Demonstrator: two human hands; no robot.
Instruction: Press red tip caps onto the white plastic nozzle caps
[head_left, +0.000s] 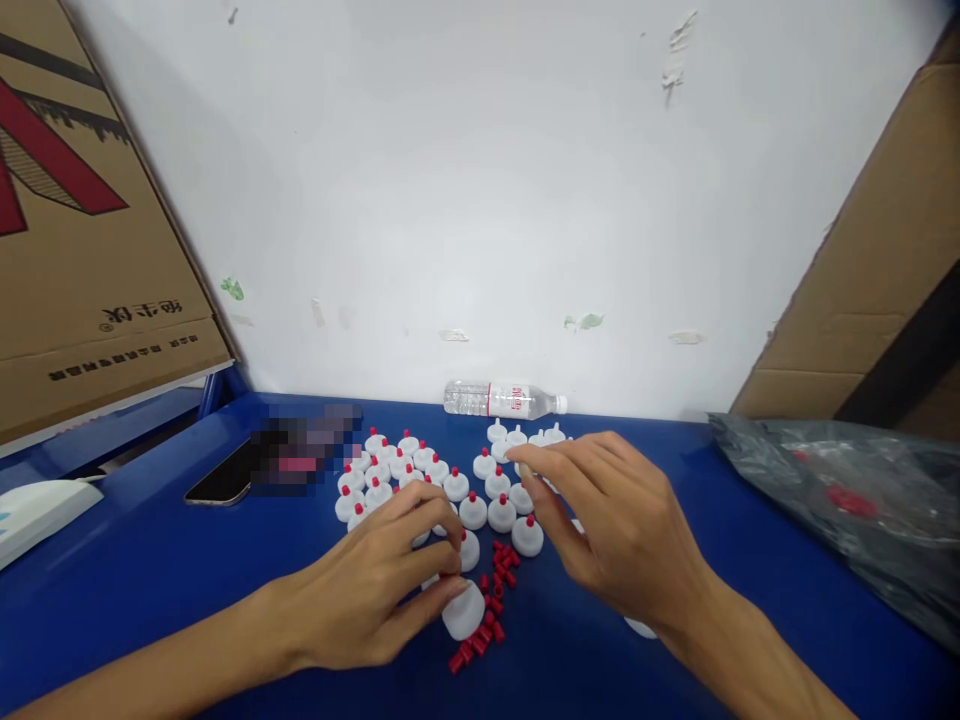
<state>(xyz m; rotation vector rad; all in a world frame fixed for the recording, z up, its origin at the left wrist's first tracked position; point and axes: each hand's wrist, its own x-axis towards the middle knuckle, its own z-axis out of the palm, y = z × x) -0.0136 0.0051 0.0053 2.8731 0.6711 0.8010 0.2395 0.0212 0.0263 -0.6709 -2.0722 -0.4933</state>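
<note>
My left hand (390,580) is closed, with thumb and fingers pinching a white nozzle cap (463,612) that tilts toward me; its nozzle is hidden by the fingers. Loose small red tips (480,640) lie scattered just right of it. To the right, my right hand (622,520) hovers over the back of the cap group, thumb and forefinger close together; what they pinch, if anything, cannot be made out. White caps with red tips (502,512) stand upright between and beyond both hands. Several white caps without red tips (516,436) stand at the back, partly behind my right hand.
A clear plastic bottle (502,399) lies against the white wall. At left are a phone (232,470), a white device (45,512) and a cardboard box (97,200). A grey plastic bag (840,510) with red pieces lies at right, near another carton (862,230).
</note>
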